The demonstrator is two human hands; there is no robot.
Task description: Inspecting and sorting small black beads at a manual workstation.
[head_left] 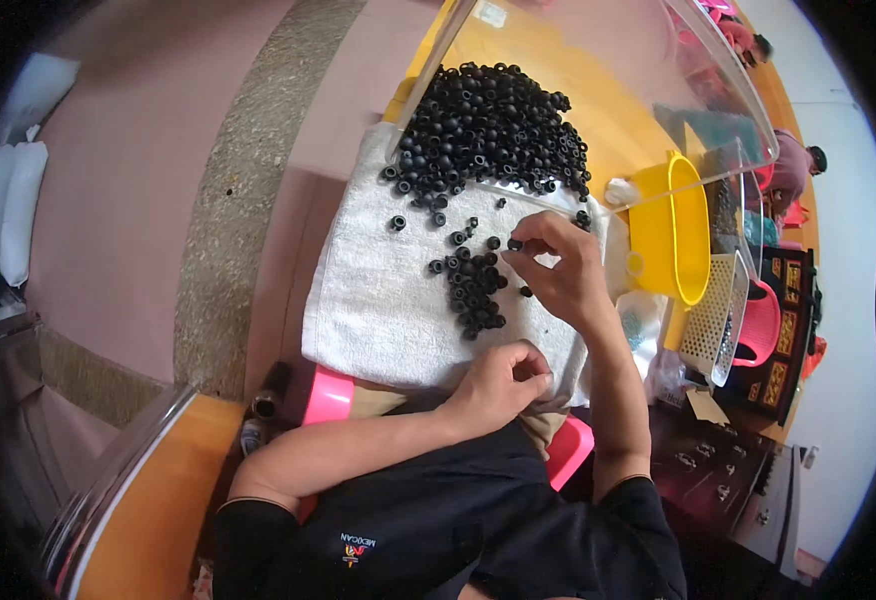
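Observation:
My right hand point(566, 268) pinches a small black bead-like piece point(515, 244) between thumb and fingertips, just above a white towel point(368, 300). My left hand point(500, 384) is closed near the towel's front edge, its fingers curled inward; whatever they hold, if anything, is hidden. Left of my right hand lies a small cluster of hollow, round black pieces point(473, 287). Farther back, a large heap of the same pieces point(493, 125) spreads under a clear, tilted panel point(598, 60). A few loose ones lie between the two groups.
A yellow basket point(693, 230) stands to the right, beside a white perforated basket point(706, 325) and a pink one point(758, 325). A dark carved wooden piece point(786, 330) is beyond them. Other people point(788, 175) sit at the far right.

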